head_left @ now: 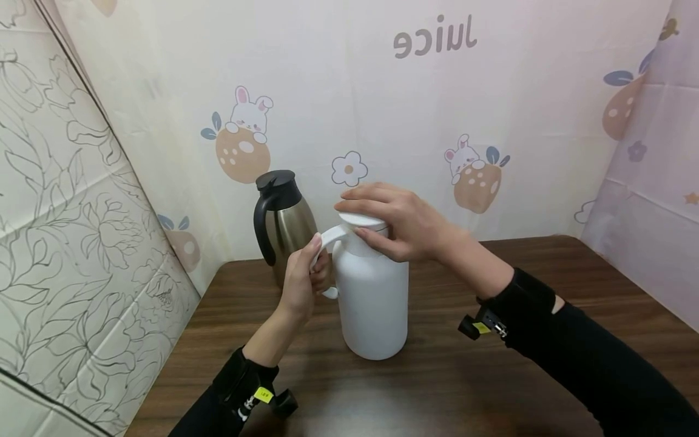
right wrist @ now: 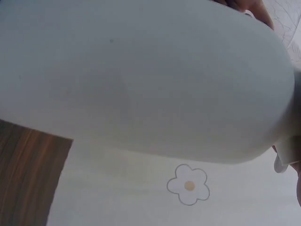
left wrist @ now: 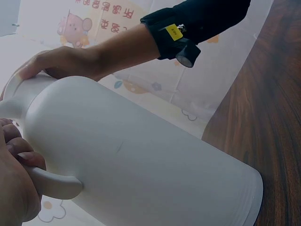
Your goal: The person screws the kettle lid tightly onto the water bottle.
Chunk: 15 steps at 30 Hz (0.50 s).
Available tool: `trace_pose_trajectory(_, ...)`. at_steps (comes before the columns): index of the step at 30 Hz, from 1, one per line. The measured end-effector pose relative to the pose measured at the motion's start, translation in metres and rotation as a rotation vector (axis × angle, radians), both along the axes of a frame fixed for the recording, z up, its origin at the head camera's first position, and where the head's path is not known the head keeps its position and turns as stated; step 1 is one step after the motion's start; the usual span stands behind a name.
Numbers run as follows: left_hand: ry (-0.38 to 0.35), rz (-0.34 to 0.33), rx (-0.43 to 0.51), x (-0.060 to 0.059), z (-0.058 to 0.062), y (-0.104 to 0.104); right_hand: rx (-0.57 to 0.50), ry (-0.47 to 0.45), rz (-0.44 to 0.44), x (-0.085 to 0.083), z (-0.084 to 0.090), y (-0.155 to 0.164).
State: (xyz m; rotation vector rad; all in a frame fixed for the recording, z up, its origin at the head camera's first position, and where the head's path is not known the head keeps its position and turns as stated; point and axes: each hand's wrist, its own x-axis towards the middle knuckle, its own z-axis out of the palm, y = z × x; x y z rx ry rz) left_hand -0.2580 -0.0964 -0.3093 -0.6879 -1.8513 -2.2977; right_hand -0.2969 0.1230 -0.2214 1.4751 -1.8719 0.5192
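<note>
A white thermos jug (head_left: 374,309) stands upright on the wooden table in the head view, its handle on the left. My left hand (head_left: 303,276) grips the handle, the thumb lying along its upper part. In the left wrist view, curled fingers of the left hand (left wrist: 21,155) wrap the handle (left wrist: 59,184). My right hand (head_left: 401,221) holds the white lid (head_left: 360,220) from above, with the thumb at the near rim and the fingers across the top. The jug's body (right wrist: 155,80) fills much of the right wrist view.
Behind and left of the white jug stands a steel thermos jug (head_left: 292,227) with a black lid and handle. A printed curtain (head_left: 382,103) hangs behind the brown table (head_left: 469,388), and a flower-patterned sheet (head_left: 71,230) hangs at the left.
</note>
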Motion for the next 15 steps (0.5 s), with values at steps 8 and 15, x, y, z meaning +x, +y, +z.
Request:
trace_pose_trajectory(8,0.01,0.002,0.002,-0.001,-0.001,0.0,-0.064,0.047,-0.222,0.016,-0.006,-0.012)
trace_pose_trajectory(15,0.02,0.017,-0.012,0.0,-0.001,0.001,-0.063,0.068,-0.564,0.042,-0.006,-0.031)
